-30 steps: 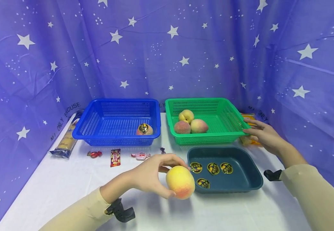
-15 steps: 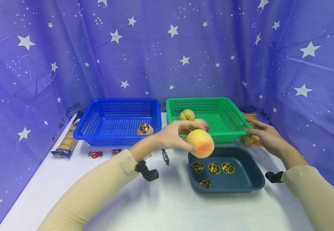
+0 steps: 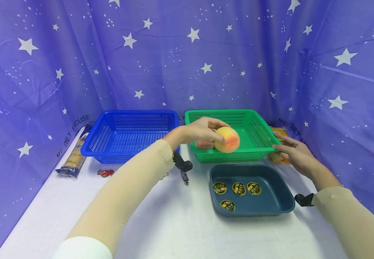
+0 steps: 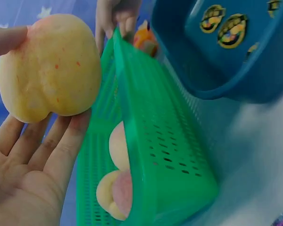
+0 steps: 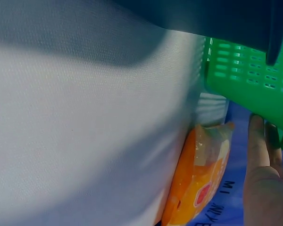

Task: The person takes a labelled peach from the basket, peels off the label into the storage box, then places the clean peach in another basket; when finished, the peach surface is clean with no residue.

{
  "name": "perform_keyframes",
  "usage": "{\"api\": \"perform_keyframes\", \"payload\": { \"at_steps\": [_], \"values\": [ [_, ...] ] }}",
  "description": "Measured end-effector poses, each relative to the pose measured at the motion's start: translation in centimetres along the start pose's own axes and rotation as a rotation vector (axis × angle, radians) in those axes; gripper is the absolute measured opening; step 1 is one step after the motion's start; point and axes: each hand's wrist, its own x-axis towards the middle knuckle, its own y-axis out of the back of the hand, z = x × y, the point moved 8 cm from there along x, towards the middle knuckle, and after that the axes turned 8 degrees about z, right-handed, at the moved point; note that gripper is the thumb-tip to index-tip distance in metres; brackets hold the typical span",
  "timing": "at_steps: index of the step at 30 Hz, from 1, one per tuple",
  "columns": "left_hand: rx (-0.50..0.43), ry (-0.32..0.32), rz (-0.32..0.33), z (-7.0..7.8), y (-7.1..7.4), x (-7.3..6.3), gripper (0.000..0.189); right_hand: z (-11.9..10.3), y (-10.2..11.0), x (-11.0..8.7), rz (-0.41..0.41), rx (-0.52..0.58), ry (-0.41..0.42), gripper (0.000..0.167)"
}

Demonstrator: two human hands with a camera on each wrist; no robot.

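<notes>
My left hand point(image 3: 201, 130) holds a yellow peach point(image 3: 228, 140) with a red blush, over the front left part of the green basket point(image 3: 253, 147). In the left wrist view, the thumb presses one side of this peach point(image 4: 52, 68) and the fingers support the other. Other peaches point(image 4: 120, 146) lie in the basket; in the head view one reddish peach point(image 3: 204, 144) shows and the hand hides the rest. On the basket's right rim rests my right hand point(image 3: 295, 153), its fingers gripping the edge near the front corner.
A dark teal tray point(image 3: 271, 205) with several round black-and-gold stickers point(image 3: 238, 189) stands in front. The blue basket point(image 3: 125, 158) is left, partly behind my sleeve. Wrapped candies point(image 3: 105, 173), a gold packet point(image 3: 75, 154) and an orange bag point(image 5: 198, 174) lie around.
My left hand has carried the peach from beside the tray, up and away from me, to over the green basket. My right hand has stayed at the rim.
</notes>
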Motion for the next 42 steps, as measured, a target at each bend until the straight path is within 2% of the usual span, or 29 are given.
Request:
{"api": "perform_keyframes", "payload": {
  "at_steps": [4,10,15,18,23,26,29,31,33,37,42],
  "values": [
    [-0.050,0.050,0.026,-0.5,0.5,1.6,0.073,0.0,-0.1,0.1,0.003,0.040,-0.008,0.082],
    [-0.098,0.137,0.061,-1.8,1.2,3.6,0.067,-0.2,-0.6,0.1,0.000,0.125,-0.011,0.082],
    [-0.080,0.182,0.104,-2.6,1.7,4.5,0.062,-0.7,-1.1,0.1,0.004,0.120,-0.011,0.082],
    [-0.044,0.188,0.125,-2.5,1.7,4.8,0.061,-1.0,-1.3,0.1,0.006,0.131,-0.013,0.084],
    [0.023,0.130,0.160,-1.2,-0.2,5.8,0.060,-0.9,-0.7,-0.5,0.022,0.151,-0.017,0.083],
    [-0.031,0.100,0.149,-0.8,-2.1,6.9,0.059,-0.7,0.0,-1.0,0.042,0.108,-0.018,0.081],
    [-0.130,0.127,0.118,-1.2,-3.8,7.5,0.060,-0.5,0.2,-1.1,0.046,0.070,-0.022,0.081],
    [-0.168,0.150,0.113,-1.6,-4.4,7.8,0.062,-0.4,0.0,-0.9,0.039,0.072,-0.027,0.082],
    [-0.156,0.151,0.124,-1.8,-4.5,7.8,0.063,-0.3,-0.2,-0.7,0.037,0.064,-0.033,0.082],
    [-0.053,0.150,0.130,-1.9,-4.3,7.7,0.052,-0.3,-0.5,-0.5,0.038,0.025,-0.037,0.080],
    [0.048,0.166,0.016,-2.1,-4.7,6.9,0.049,-0.4,-0.6,-0.4,0.047,0.053,-0.048,0.080]
  ]
}}
